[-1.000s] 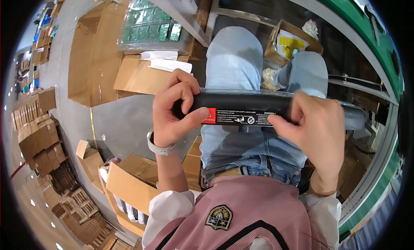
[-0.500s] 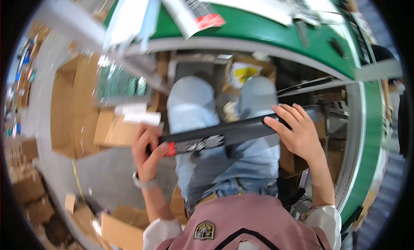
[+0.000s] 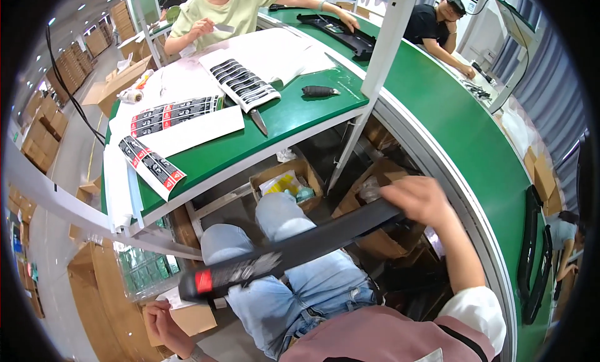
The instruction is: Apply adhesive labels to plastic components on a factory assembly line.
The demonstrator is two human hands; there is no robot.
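Note:
A long black plastic bar [image 3: 325, 237] slants across my lap, its right end raised. Near its left end is a black label with a red patch [image 3: 204, 281]; motion blurs it. My right hand [image 3: 420, 201] is closed around the bar's right end. Off the bar's left end, lower left, my left hand [image 3: 165, 324] is free, its fingers loosely bent and holding nothing. On the green table [image 3: 312, 121] ahead lie label sheets [image 3: 240, 81] and a strip of red and black labels [image 3: 152, 165].
A knife [image 3: 257, 121] and a small black tool [image 3: 320, 91] lie on the table. A co-worker in a light green shirt [image 3: 240, 9] reaches over a black part. At right runs a green conveyor [image 3: 462, 131] carrying black frames [image 3: 531, 256]. Cardboard boxes [image 3: 290, 174] stand below.
My left hand has let go of the bar and moved down left. My right hand keeps its hold while the bar tilts more. The view has swung up and right.

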